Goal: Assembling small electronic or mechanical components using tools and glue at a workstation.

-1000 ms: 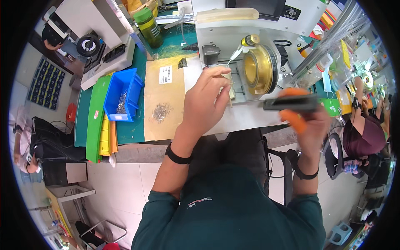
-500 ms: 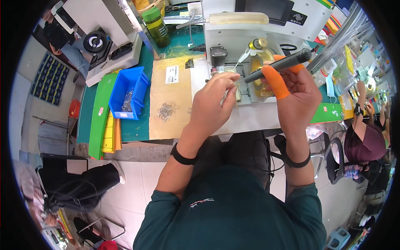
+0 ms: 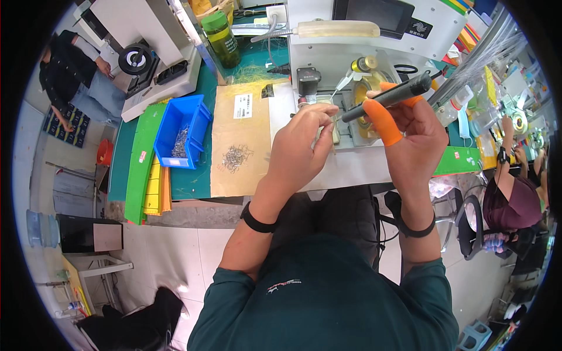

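Note:
My right hand (image 3: 418,143), with orange finger cots (image 3: 381,123) on thumb and forefinger, grips a thick black pen-shaped tool (image 3: 389,95). The tool slants, its narrow end down to the left, close to the fingertips of my left hand. Thumb and fingers of my left hand (image 3: 300,143) are pinched together at the front of a white bench machine (image 3: 328,51); anything between them is too small to make out. Just beyond the hands, the machine carries a small black motor block (image 3: 308,79) and a yellow-capped dispensing syringe (image 3: 358,69).
Left of my hands, fine metal wire pieces (image 3: 235,157) are heaped on a cardboard sheet (image 3: 234,186). Beside it stands a blue bin (image 3: 202,120) holding similar pieces. Farther back are a green-capped bottle (image 3: 221,44) and a screen (image 3: 377,14). A co-worker (image 3: 73,70) stands at far left.
The black tool has tilted and shifted slightly, and my right hand has moved a little left with it. At far left the standing co-worker has come further into view; another person's legs have moved lower.

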`<state>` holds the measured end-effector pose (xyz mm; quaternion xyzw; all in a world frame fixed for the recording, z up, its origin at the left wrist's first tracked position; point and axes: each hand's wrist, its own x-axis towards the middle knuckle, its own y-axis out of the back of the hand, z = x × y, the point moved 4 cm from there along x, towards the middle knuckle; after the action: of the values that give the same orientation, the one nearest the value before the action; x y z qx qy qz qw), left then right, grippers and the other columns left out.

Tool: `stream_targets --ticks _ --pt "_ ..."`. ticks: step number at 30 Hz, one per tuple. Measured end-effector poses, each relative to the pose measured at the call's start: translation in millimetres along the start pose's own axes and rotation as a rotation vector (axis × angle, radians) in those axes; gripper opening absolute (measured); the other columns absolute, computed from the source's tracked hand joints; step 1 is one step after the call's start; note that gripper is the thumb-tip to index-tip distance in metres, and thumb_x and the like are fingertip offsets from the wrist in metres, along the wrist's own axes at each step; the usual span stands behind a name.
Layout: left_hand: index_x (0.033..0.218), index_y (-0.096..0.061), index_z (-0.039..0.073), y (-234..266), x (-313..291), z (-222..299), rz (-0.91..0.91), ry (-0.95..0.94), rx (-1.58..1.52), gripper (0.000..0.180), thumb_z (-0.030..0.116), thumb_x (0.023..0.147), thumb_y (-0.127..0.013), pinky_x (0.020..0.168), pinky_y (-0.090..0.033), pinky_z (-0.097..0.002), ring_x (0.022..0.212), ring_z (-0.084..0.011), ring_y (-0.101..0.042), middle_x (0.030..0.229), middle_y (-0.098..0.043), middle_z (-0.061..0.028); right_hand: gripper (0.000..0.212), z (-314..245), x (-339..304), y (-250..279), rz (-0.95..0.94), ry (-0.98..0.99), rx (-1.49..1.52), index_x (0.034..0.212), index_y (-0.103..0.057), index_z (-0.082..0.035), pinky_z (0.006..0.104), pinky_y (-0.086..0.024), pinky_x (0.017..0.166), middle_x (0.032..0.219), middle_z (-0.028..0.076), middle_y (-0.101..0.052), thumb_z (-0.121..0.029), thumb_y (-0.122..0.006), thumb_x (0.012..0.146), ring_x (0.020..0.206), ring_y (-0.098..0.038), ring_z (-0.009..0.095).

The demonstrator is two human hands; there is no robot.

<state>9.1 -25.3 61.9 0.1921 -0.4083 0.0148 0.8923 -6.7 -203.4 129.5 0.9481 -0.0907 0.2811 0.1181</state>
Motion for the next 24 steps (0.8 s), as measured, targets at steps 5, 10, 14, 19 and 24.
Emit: stream_targets --ticks 5,10,14,19,24 --pt "0.099 -0.060 -0.001 -0.2 1.6 2.5 -0.015 0.021 -0.003 0.012 -0.007 0.090 -0.065 0.089 -0.058 -0.0346 0.104 -0.0295 -0.073 0.115 -0.073 -0.0177 0.033 -8.6 -2.9 0.3 -0.012 0.199 -0.119 0.114 -0.072 0.003 0.0233 -0.058 0.070 0.094 0.007 -0.076 -0.005 -0.086 0.085 0.078 -0.073 0.011" --pt "0.102 -0.057 0.002 -0.9 3.1 4.2 -0.015 -0.038 0.068 0.015 0.001 0.091 -0.067 0.076 -0.058 -0.0407 0.094 -0.0364 -0.071 0.116 -0.072 -0.0159 0.040 -19.1 -12.0 -4.9 -0.043 0.388 -0.231 0.117 -0.072 0.003 0.0245 -0.059 0.070 0.093 0.008 -0.075 -0.005 -0.088 0.081 0.077 -0.073 0.013" --pt "0.102 -0.057 0.002 -1.2 4.1 8.2 -0.038 -0.055 0.124 0.016 0.002 0.091 -0.068 0.073 -0.057 -0.0414 0.092 -0.0369 -0.071 0.116 -0.071 -0.0159 0.043 -28.1 -14.0 -7.4 -0.054 0.507 -0.320 0.116 -0.072 0.003 0.0254 -0.059 0.067 0.096 0.010 -0.074 -0.004 -0.089 0.077 0.075 -0.072 0.016" --pt "0.102 -0.056 0.002 -2.4 5.5 8.0 -0.040 -0.059 0.124 0.016 0.002 0.091 -0.068 0.072 -0.057 -0.0415 0.091 -0.0375 -0.071 0.116 -0.071 -0.0169 0.041 -26.5 -20.5 -10.7 -0.056 0.471 -0.346 0.116 -0.073 0.003 0.0277 -0.057 0.077 0.106 0.012 -0.077 -0.005 -0.090 0.079 0.087 -0.074 0.019" --pt "0.102 -0.056 0.002 -2.8 5.4 8.6 -0.010 -0.092 0.152 0.017 0.002 0.090 -0.068 0.072 -0.057 -0.0412 0.091 -0.0375 -0.070 0.115 -0.071 -0.0172 0.040 -18.5 -22.5 -13.5 -0.008 0.431 -0.339 0.116 -0.073 0.004 0.0269 -0.057 0.079 0.105 0.011 -0.077 -0.002 -0.089 0.080 0.087 -0.074 0.017"
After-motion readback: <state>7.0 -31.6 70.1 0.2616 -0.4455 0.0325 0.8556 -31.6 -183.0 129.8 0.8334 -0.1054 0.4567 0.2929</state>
